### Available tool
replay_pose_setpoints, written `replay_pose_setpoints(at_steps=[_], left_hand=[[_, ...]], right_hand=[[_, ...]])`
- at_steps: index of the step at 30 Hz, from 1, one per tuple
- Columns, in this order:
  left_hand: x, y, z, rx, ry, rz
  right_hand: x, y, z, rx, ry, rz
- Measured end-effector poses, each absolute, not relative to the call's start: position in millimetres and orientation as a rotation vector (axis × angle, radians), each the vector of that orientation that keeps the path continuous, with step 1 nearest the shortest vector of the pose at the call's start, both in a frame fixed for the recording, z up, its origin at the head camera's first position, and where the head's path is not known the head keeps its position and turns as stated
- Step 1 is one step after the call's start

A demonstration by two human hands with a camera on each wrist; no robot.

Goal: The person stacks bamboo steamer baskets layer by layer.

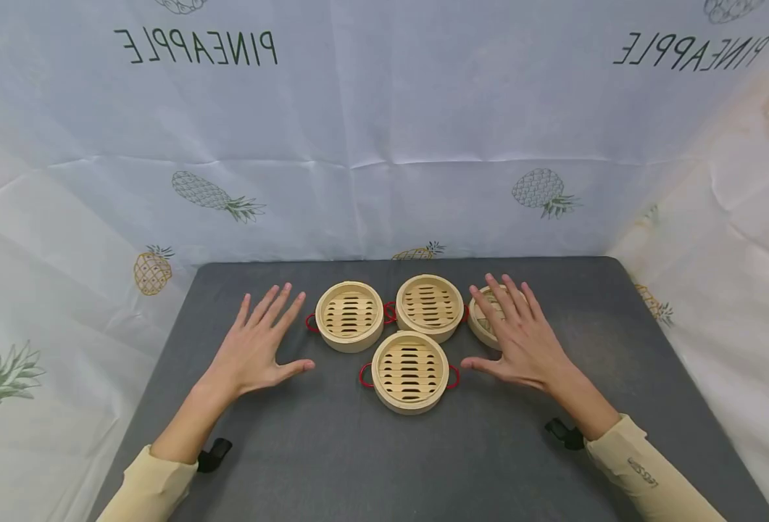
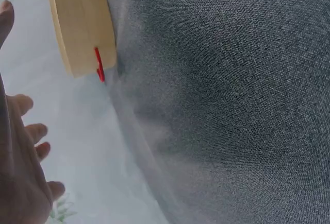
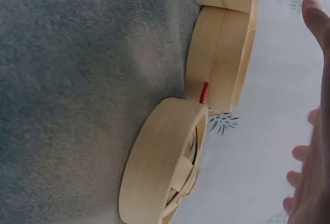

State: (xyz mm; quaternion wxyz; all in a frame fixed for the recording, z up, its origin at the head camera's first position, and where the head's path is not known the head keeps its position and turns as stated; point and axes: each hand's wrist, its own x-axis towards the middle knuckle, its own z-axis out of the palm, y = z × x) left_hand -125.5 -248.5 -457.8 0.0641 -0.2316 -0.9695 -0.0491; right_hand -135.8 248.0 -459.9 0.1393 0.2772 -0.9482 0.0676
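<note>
Three round bamboo steamer baskets with slatted bases and red side handles stand close together: a left steamer basket [image 1: 349, 315], a back steamer basket [image 1: 430, 304] and a front steamer basket [image 1: 410, 371]. To their right sits a bamboo steamer lid [image 3: 160, 165], its woven top partly hidden in the head view by my right hand [image 1: 521, 337]. That hand has its fingers spread and appears to hover over the lid, holding nothing. My left hand [image 1: 254, 351], also spread and holding nothing, is left of the left basket. In the left wrist view a basket's side [image 2: 85, 23] shows a red handle.
The baskets stand on a dark grey cloth-covered table [image 1: 384, 464]. Behind it hangs a white curtain [image 1: 384, 116] with pineapple prints, and more curtain closes in both sides. Each wrist carries a black strap mount [image 1: 214, 455].
</note>
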Motion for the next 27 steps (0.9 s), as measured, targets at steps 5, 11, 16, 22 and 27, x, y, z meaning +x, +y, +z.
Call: replay_pose_setpoints(at_steps=[5, 11, 16, 22, 27], left_hand=[[-127, -246, -458, -0.676, -2.952, -0.311], [-130, -240, -461, -0.594, -3.026, -0.539], [-138, -237, -468, -0.559, -3.047, -0.729], [-148, -233, -478, -0.624, -2.996, -0.885], [-154, -230, -484, -0.659, -2.988, -1.006]], right_hand=[[-135, 247, -461, 0.815, -2.721, 0.258], [-131, 241, -464, 0.847, -2.69, 0.51], [-124, 233, -465, 0.856, -2.691, 0.8], [-113, 226, -472, 0.829, -2.741, 1.042], [-106, 219, -478, 0.835, -2.772, 1.13]])
